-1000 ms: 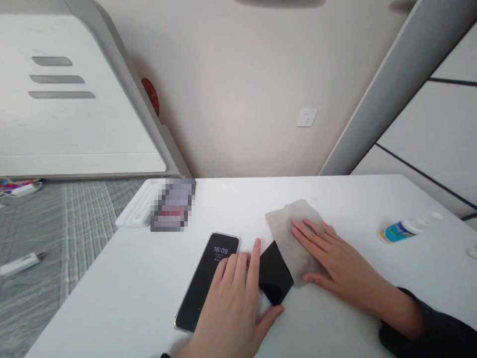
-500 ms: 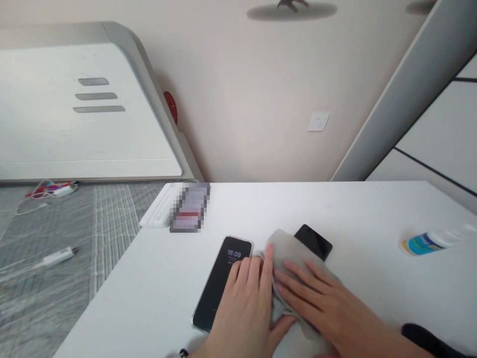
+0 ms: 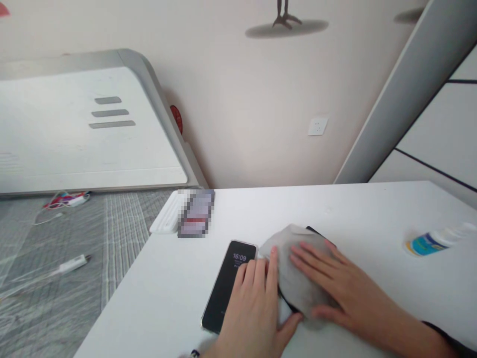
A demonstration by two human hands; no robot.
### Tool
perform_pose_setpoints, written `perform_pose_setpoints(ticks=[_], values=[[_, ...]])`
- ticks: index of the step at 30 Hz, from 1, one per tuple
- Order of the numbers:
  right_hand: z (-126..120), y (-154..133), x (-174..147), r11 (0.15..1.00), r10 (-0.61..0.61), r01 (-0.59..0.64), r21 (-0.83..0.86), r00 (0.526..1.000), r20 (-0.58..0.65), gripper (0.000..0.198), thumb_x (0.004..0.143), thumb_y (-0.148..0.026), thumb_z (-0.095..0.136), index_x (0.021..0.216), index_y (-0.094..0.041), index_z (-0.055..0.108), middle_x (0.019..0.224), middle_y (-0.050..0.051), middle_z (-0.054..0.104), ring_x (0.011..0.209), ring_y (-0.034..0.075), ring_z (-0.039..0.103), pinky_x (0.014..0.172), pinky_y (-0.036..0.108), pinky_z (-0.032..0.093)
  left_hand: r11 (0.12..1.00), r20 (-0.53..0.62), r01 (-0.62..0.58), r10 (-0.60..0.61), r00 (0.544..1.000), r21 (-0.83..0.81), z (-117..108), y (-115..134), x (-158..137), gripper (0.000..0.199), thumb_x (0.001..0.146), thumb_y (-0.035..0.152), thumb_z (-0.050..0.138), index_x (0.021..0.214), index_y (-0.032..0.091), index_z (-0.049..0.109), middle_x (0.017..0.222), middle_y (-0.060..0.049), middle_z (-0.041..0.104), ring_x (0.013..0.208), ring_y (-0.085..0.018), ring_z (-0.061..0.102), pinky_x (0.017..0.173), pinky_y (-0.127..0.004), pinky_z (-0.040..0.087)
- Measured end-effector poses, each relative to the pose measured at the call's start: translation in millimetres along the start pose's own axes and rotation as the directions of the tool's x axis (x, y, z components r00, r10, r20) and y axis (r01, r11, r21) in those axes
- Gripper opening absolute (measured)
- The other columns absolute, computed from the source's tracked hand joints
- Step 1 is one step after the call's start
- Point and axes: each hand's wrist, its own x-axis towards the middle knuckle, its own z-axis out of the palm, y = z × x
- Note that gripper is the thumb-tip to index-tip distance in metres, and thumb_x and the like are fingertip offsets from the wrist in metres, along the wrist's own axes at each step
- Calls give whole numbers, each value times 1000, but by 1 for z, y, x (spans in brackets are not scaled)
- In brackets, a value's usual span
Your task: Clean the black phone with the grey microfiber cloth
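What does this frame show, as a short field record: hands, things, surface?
left hand: flat, fingers on the phone, thumb by the cloth
right hand: pressing flat on the cloth
cloth: grey, laid over a black slab, only edges of it showing
phone: face up, screen lit
bottle: lying on its side, far right
surface: white table

The surface (image 3: pixel 365 219) lies bare between the cloth (image 3: pixel 298 268) and the bottle (image 3: pixel 432 241) at the right. Leftward, the phone (image 3: pixel 229 283) blocks the way; behind it stand a white tray (image 3: pixel 166 219) and a blurred, perhaps boxed, item (image 3: pixel 196 214).
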Motion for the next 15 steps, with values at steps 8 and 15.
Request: perform_pose_setpoints(ticks=[8, 15], values=[[7, 1, 0, 991, -135, 136, -12, 990, 44, 94, 95, -71, 53, 166, -25, 13, 165, 5, 36, 151, 30, 39, 126, 49, 27, 999, 48, 45, -44, 998, -21, -3, 5, 1, 115, 77, 60, 78, 163, 9, 21, 136, -21, 61, 121, -42, 58, 109, -60, 47], [7, 6, -7, 992, -64, 60, -112, 998, -28, 98, 93, -73, 55, 166, -23, 14, 166, 7, 35, 153, 33, 34, 125, 52, 27, 993, 88, 52, -42, 995, -109, 0, 4, 1, 114, 82, 59, 73, 164, 9, 12, 142, -23, 56, 128, -43, 53, 114, -63, 40]])
